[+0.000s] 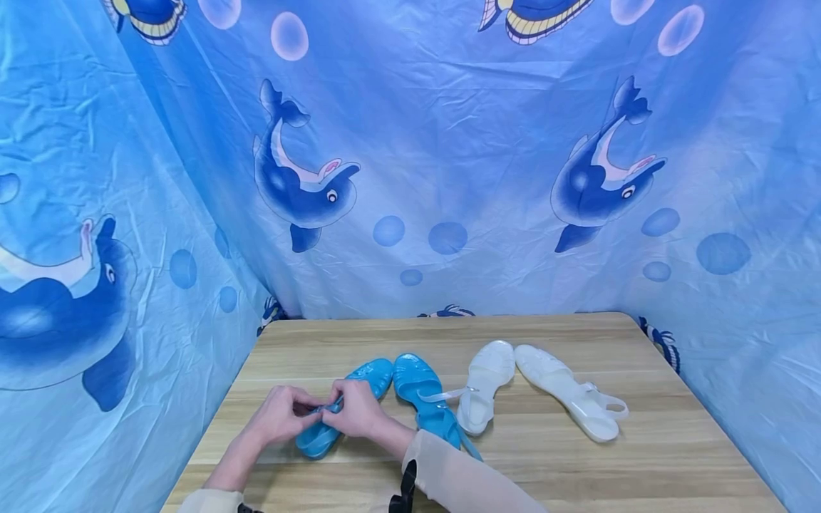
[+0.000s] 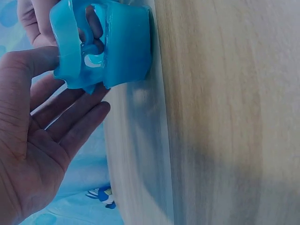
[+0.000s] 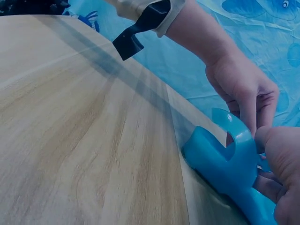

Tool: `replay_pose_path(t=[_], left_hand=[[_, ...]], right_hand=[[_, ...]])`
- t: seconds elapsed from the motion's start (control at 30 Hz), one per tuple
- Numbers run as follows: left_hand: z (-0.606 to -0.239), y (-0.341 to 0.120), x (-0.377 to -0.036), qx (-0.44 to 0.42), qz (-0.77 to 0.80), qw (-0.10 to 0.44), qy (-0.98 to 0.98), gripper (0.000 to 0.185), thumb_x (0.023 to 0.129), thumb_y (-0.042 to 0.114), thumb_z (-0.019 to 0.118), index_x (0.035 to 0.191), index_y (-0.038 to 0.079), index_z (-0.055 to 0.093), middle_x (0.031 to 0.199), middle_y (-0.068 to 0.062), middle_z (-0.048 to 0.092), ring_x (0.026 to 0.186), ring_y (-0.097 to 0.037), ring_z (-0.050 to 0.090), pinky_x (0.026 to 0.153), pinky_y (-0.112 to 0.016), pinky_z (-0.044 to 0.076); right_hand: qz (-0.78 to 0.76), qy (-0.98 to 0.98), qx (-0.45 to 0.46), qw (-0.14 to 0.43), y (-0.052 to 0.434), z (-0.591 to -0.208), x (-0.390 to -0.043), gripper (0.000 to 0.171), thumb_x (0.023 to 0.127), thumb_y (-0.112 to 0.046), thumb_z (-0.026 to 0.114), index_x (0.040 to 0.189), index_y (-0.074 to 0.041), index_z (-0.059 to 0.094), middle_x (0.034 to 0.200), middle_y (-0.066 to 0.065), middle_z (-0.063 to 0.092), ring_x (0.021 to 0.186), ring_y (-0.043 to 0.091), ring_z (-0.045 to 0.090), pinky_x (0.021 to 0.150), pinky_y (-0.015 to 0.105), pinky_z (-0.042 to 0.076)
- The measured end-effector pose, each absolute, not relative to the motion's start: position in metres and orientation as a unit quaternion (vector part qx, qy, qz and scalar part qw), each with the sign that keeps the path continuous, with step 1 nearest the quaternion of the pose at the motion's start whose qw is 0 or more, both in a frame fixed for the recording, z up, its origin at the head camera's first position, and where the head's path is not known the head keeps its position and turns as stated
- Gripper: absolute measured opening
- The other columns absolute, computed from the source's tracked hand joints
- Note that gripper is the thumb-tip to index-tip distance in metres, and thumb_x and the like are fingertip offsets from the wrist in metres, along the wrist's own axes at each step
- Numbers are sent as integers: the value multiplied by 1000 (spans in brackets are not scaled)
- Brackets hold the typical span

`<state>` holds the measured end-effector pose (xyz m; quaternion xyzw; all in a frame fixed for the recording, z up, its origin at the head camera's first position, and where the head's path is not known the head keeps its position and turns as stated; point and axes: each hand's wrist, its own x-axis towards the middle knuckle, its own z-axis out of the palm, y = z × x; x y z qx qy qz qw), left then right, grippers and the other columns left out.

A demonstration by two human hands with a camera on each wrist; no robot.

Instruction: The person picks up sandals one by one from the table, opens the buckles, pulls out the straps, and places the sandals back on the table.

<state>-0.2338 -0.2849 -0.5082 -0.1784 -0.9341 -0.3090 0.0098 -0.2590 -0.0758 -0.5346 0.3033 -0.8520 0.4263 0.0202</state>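
A blue jelly sandal [image 1: 313, 444] lies on the wooden table, its toe pointing away to the right. My left hand [image 1: 280, 415] pinches its ankle strap from the left side; the left wrist view shows the thumb against the strap [image 2: 67, 44] with the other fingers stretched out below. From the right, my right hand [image 1: 356, 409] pinches the same strap, close to the left fingertips. In the right wrist view the strap [image 3: 243, 150] arches up over the heel. The buckle spot is mostly hidden behind the fingers. A second blue sandal [image 1: 413, 376] lies just right of my right hand, strap end loose.
Two white jelly sandals [image 1: 492, 365] [image 1: 559, 385] lie on the right half of the wooden table [image 1: 641, 470], toes close together. One white strap end reaches over the second blue sandal. A blue dolphin-print curtain [image 1: 449, 142] encloses the table's back and sides.
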Motion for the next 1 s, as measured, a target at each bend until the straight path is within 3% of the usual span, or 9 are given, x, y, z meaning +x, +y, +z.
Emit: replay_pose_path(t=[0.2,0.5,0.8,1.0], left_hand=[[-509,-286,-234,-187,-313,12,-931,20,89,22,85,107,12,86,90,4,81,76,2,70,70,-23,60],[-513,-283,-234,-215,-327,50,-919,15,85,11,86,100,8,86,85,4,78,73,-2,68,66,-24,60],[-512,-284,-233,-199,-326,29,-924,20,88,16,85,106,8,85,90,1,80,74,3,67,68,-23,61],[-511,-283,-233,-192,-326,26,-925,20,88,15,85,107,8,85,93,-1,82,75,2,68,68,-22,60]], right_hand=[[429,-847,314,21,-75,-535,-261,18,89,-16,83,84,-17,66,89,-8,78,67,-9,55,60,9,46],[410,-855,317,10,-77,-532,-260,4,96,-21,78,98,-21,75,96,-13,77,70,-8,57,64,11,47],[398,-853,338,19,-74,-533,-261,12,94,-17,80,86,-19,72,83,-13,72,63,-7,51,57,11,43],[395,-853,342,23,-73,-534,-263,6,94,-17,79,93,-19,73,88,-11,74,65,-7,52,60,10,44]])
